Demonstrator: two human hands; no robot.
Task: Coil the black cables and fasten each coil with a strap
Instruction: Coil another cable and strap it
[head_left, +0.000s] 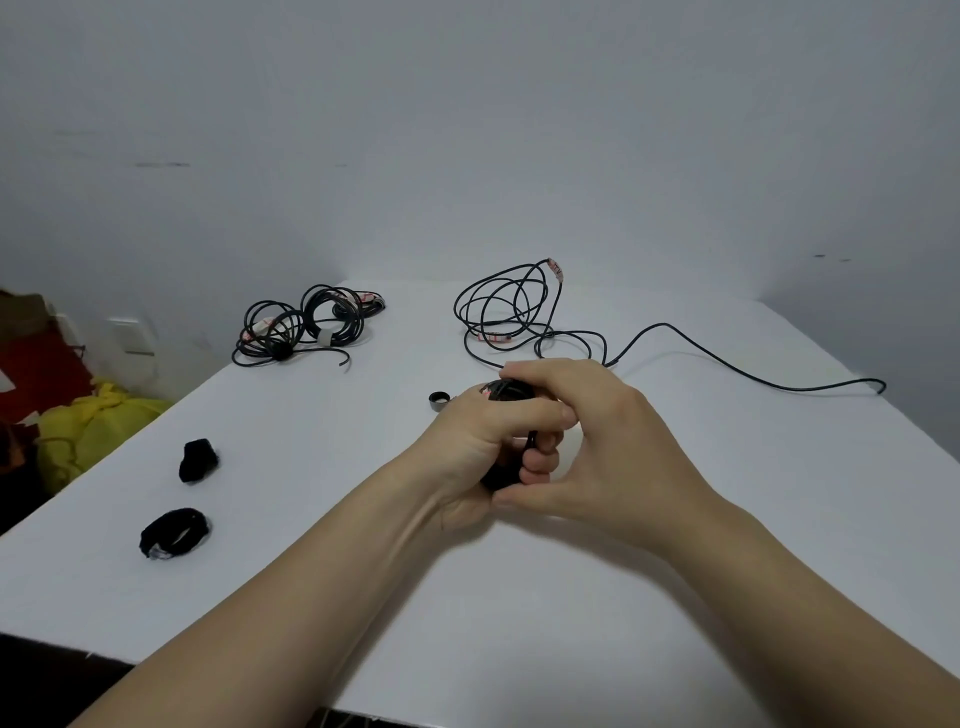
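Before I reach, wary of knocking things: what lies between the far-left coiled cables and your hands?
Head view: only a small dark roll, close by the left hand; otherwise bare table.

A white desk sits in a corner of plain pale walls. At left, a wall socket, a yellow bundle and red material.

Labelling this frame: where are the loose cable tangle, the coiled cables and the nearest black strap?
loose cable tangle (519, 312): head view, crossing loops mid-tangle.
coiled cables (304, 314): head view, where two coils meet.
nearest black strap (176, 522): head view, upper band.
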